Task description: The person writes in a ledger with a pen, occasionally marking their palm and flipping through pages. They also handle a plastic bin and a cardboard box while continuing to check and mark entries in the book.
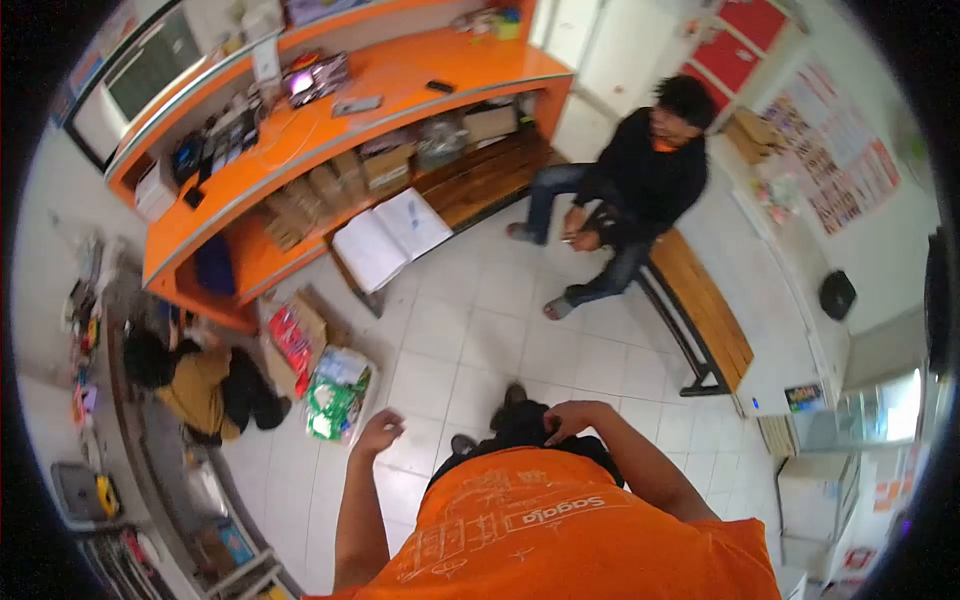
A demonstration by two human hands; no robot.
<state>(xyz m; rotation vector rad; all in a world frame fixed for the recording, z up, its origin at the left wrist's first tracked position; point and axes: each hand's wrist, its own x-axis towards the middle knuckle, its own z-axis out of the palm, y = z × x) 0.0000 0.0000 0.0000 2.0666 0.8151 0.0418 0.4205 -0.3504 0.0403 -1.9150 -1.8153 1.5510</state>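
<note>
My left hand (381, 431) hangs in the air at my left side, with its fingers loosely bent and apart and nothing seen in them. Just beyond it on the floor lies a clear plastic bag (341, 392) with green and white packets. My right hand (568, 420) is by the front of my black trousers (520, 432), its fingers loosely bent against or close to the cloth. No held object shows there. I wear an orange shirt (560, 540) and stand on white tiles.
A person in black (650, 180) sits on a wooden bench (700, 300). Another person (205, 390) crouches at the left beside an open carton (295, 335) with red packets. An open book (392, 238) rests on another bench before the orange counter (400, 75). Shelving lines the left wall.
</note>
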